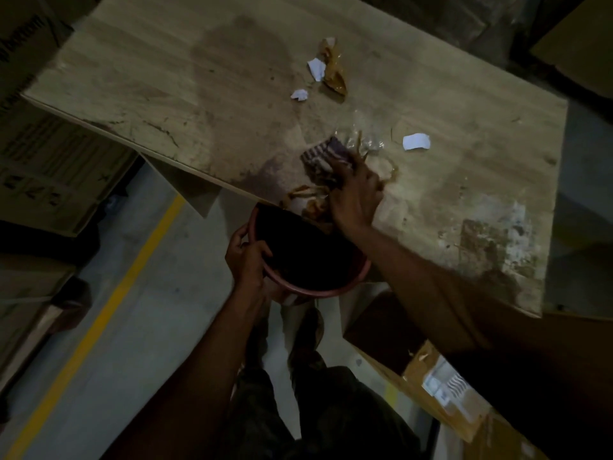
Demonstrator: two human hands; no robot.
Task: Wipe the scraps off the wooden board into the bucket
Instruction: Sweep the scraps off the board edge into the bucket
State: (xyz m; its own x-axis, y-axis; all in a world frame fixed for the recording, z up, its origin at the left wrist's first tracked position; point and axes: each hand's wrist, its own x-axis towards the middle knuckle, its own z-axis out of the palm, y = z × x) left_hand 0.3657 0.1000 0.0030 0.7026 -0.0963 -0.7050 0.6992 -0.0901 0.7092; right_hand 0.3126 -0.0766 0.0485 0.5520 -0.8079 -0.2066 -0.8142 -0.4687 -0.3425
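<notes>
Head view: board edge, bucket and both hands

1. Wooden board [199, 78]: fills the upper and centre frame. Its surface is stained, with a dark patch at upper centre and pale worn marks at right. Dim light hides finer detail.

2. Bucket [288, 287]: sits just below the board's near edge at centre frame. Only the pinkish rim shows. The inside is black, so its contents cannot be made out. The far part of the rim is hidden under the board edge and the right forearm.

3. Left hand [247, 257]: clamped on the bucket's rim at its left side, with the thumb over the rim and the fingers curled beneath.

4. Right hand [356, 197]: rests on a striped cloth [320, 157] at the board's near edge, just above the bucket. The hand is smeared, so whether its fingers are curled round the cloth or flat on it cannot be told.

5. Scraps:
- Brown strips [305, 194] lie at the board edge, touching the right hand and overhanging the bucket.
- Clear film [361, 134] lies just above the cloth and is barely visible.
- A white paper piece [416, 141] lies right of the cloth.
- Two smaller white pieces [315, 68] lie beside a crumpled brown wrapper [335, 73] at upper centre.

6. Surroundings: a cardboard box [431, 393] is at lower right, partly covered by the right arm. A yellow floor line [109, 303] runs at lower left.
</notes>
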